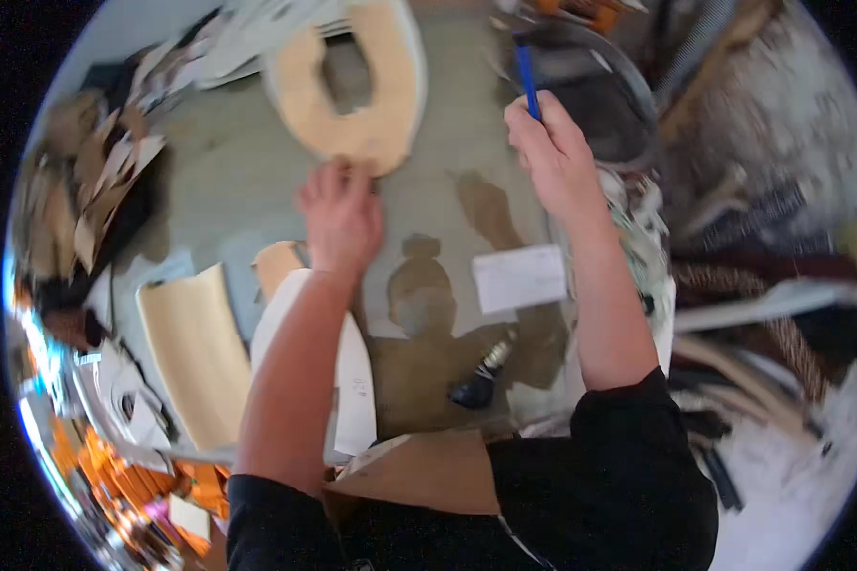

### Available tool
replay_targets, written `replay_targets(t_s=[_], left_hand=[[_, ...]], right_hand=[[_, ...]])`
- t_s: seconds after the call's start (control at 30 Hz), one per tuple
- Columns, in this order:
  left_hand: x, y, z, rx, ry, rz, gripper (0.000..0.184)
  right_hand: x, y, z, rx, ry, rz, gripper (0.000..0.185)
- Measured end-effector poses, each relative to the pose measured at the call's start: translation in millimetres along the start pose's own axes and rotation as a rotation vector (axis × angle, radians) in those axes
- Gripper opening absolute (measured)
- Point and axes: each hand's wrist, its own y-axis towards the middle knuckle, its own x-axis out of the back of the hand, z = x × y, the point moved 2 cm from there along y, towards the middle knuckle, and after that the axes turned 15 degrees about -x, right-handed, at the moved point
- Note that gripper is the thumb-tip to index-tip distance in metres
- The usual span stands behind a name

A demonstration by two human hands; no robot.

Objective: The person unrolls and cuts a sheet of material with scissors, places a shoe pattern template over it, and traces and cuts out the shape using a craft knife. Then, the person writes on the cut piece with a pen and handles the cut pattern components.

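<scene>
My left hand [341,221] is at the near edge of a tan ring-shaped sheet piece [390,105] with a white border and an oblong opening. Its fingers are closed at that edge, though blur softens the fingertips. My right hand [554,157] is raised over the right side of the table, with its fingers wrapped round a blue pen [526,71]. Below it lies a white slip of paper [519,278]. Closer to my body is a short tool with a black handle [474,388] and a metallic shaft. A white sheet piece [354,381] lies partly under my left forearm.
A curved cream sheet [195,352] lies on the left of the grey-green table [219,190]. Scraps [90,200] pile up at the left edge, and white sheets [238,43] at the back. A dark round container [590,95] stands at the right, beside heaped material [771,285].
</scene>
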Motion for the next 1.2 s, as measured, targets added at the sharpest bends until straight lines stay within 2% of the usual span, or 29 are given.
replay_targets(t_s=[0.07,0.1,0.13,0.2,0.27,0.33,0.37,0.43,0.5,0.53,0.6,0.63,0.67,0.73,0.77,0.8,0.83,0.9,0.93,0.97,1.0,1.03,1.07,1.1,1.13,1.17,1.2], left_hand=[[-2.9,0.8,-2.0,-0.053,0.138,-0.003,0.032],[-0.8,4.3,-3.4,-0.057,0.101,0.045,0.025],[-0.1,7.2,-4.2,-0.079,0.094,0.037,0.025],[-1.7,8.9,-5.3,-0.110,0.153,0.058,0.021],[-7.6,8.5,-4.7,-0.119,0.176,0.087,0.022],[-3.7,13.2,-3.2,-0.135,0.179,0.139,0.026],[0.2,15.4,-1.6,-0.045,0.086,0.128,0.028],[27.5,17.4,0.4,0.134,-0.159,0.110,0.030],[71.6,16.2,8.4,0.281,-0.445,0.022,0.031],[94.9,4.0,21.2,0.300,-0.464,-0.030,0.031],[134.5,-30.1,53.0,0.299,-0.457,-0.143,0.029],[150.0,-55.9,71.5,0.334,-0.435,-0.130,0.027],[164.3,-84.4,86.3,0.366,-0.415,-0.117,0.025],[181.4,-144.2,102.0,0.395,-0.388,-0.064,0.023],[179.4,-175.4,103.2,0.407,-0.376,-0.017,0.023],[180.7,-203.3,100.5,0.420,-0.368,0.029,0.023],[188.2,-211.8,78.1,0.366,-0.311,0.069,0.025],[189.1,-234.0,47.2,0.289,-0.345,0.142,0.037],[190.4,-237.2,30.8,0.219,-0.358,0.171,0.044],[176.7,-254.9,21.0,0.122,-0.227,0.149,0.047],[162.9,-271.8,17.4,0.046,-0.069,0.127,0.051],[163.9,-274.9,14.9,0.041,-0.143,0.127,0.057],[170.0,-275.8,15.9,0.048,-0.192,0.124,0.062],[181.8,-270.6,17.7,0.251,-0.368,0.082,0.061],[195.8,-262.9,21.3,0.451,-0.553,0.010,0.061],[209.9,-259.4,28.1,0.467,-0.540,-0.143,0.059],[225.8,-254.6,39.7,0.470,-0.540,-0.290,0.058]], right_hand=[[35.9,-48.2,-12.0,0.057,-0.151,-0.164,0.019],[50.8,-77.2,-21.7,0.056,-0.200,-0.254,0.020],[66.7,-105.3,-35.2,-0.117,-0.305,-0.239,0.025],[72.9,-156.8,-70.5,-0.256,-0.425,-0.298,0.028],[70.0,-188.4,-103.3,-0.134,-0.531,-0.363,0.028],[69.6,-204.7,-114.3,-0.103,-0.601,-0.406,0.022],[70.2,-208.8,-121.6,-0.093,-0.716,-0.404,0.020],[57.3,-216.5,-100.5,0.163,-0.745,-0.550,0.027],[50.7,-226.7,-95.2,0.178,-0.650,-0.442,0.039],[41.4,-236.3,-91.3,-0.009,-0.476,-0.355,0.037],[19.4,-253.9,-92.7,-0.025,-0.446,-0.287,0.035],[8.5,-262.2,-92.5,-0.058,-0.434,-0.243,0.033],[-8.2,-271.3,-88.2,-0.048,-0.272,-0.186,0.030],[-49.9,-285.5,-78.9,-0.012,-0.141,-0.099,0.028],[-74.3,-289.7,-77.8,-0.134,0.012,0.033,0.034],[-100.3,-291.6,-73.7,-0.135,0.057,0.056,0.039],[-125.4,-289.4,-69.9,-0.133,0.097,0.076,0.043],[-166.2,-283.3,-71.0,-0.361,0.175,0.095,0.054],[-189.1,-270.7,-115.3,-0.331,0.316,0.073,0.055],[-189.2,-271.4,-111.6,-0.313,0.299,0.067,0.055],[-195.2,-270.7,-108.7,-0.411,0.295,0.107,0.050],[-209.9,-270.4,-105.0,-0.506,0.295,0.176,0.046],[-209.8,-270.0,-99.5,-0.498,0.029,0.162,0.033],[-216.4,-276.7,-83.1,-0.402,0.230,0.198,0.026],[-218.7,-282.1,-56.2,-0.344,0.279,0.204,0.024],[-220.5,-293.0,-23.9,-0.391,0.313,0.219,0.021],[-218.1,-287.2,-14.8,-0.281,0.241,0.311,0.021]])
